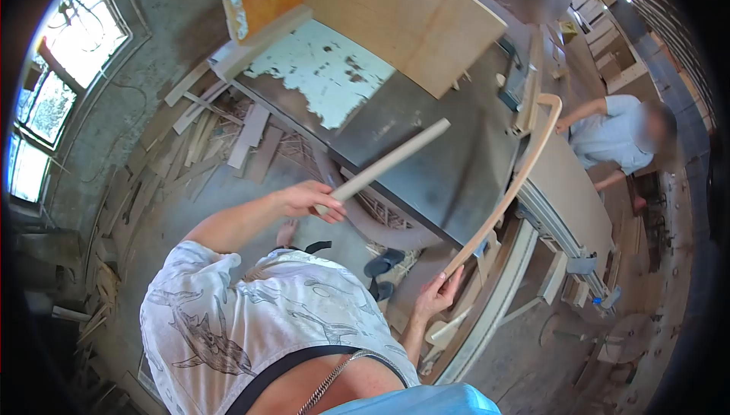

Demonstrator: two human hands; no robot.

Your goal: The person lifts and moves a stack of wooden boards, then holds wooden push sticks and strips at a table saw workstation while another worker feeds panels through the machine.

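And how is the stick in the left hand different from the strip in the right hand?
The stick is shorter than the strip. The stick looks straight; the strip looks curved, though the lens may exaggerate. The stick is greyish, the strip warmer brown. Both are slender and held, in left hand and right hand.

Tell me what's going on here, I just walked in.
A person's left hand holds a straight wooden bar angled over a dark table. Their right hand holds the near end of a long curved wooden strip by the table's edge. A co-worker is on the far side, one hand near the strip's far end; contact is hard to tell.
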